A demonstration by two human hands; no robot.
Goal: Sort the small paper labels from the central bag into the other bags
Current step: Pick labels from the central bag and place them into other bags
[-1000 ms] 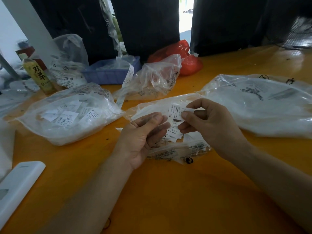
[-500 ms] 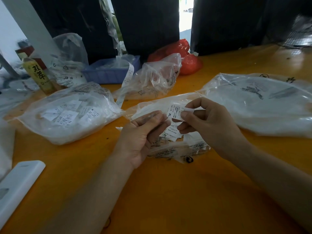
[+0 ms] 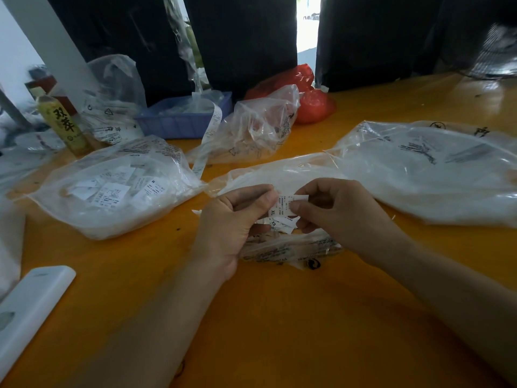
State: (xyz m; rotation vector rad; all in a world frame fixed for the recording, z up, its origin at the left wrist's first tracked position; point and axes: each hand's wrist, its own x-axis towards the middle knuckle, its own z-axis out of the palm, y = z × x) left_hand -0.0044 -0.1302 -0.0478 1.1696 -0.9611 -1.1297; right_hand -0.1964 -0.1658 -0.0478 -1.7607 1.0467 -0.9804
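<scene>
White paper label point(image 3: 283, 205) marked XL, pinched by both hands

A small white label point(image 3: 282, 204) marked XL is held up between two hands over the middle bag point(image 3: 282, 252). More labels point(image 3: 281, 223) lie under it, one marked XS. The middle bag is clear, crumpled and flat on the table. A clear bag on the left point(image 3: 117, 189) holds many white labels. A big clear bag point(image 3: 436, 175) lies on the right.
</scene>
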